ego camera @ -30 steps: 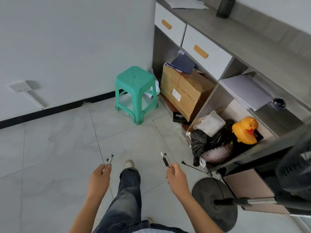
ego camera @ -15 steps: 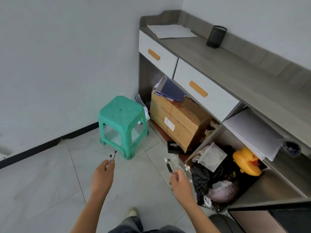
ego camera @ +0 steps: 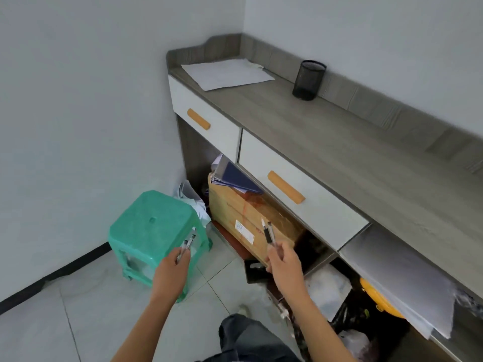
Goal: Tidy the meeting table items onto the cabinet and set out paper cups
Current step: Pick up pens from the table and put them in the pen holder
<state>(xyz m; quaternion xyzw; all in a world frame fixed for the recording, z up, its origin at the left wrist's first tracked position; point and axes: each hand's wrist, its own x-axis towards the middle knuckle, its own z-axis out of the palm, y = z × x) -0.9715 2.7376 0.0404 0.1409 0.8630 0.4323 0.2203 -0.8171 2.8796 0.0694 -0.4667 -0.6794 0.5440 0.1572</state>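
Grey wood-grain cabinet (ego camera: 326,142) now fills the right and upper part of the frame, where a moment ago I saw mostly floor tiles and the shelf clutter below; my view has lifted and I've stepped closer, so the drop-off is within reach. My left hand (ego camera: 171,273) has its fingers closed around what look like two pens (ego camera: 188,242), though they blur against the green stool (ego camera: 154,233) behind. My right hand (ego camera: 285,267) pinches two more pens (ego camera: 268,232) just the same. Both bundles sit at lower centre, long axes near upright, tips pointing up and away from me, the left pair leaning right. At upper right, the black mesh pen holder (ego camera: 308,79) stands upright beside white papers (ego camera: 226,73), likely where these go.
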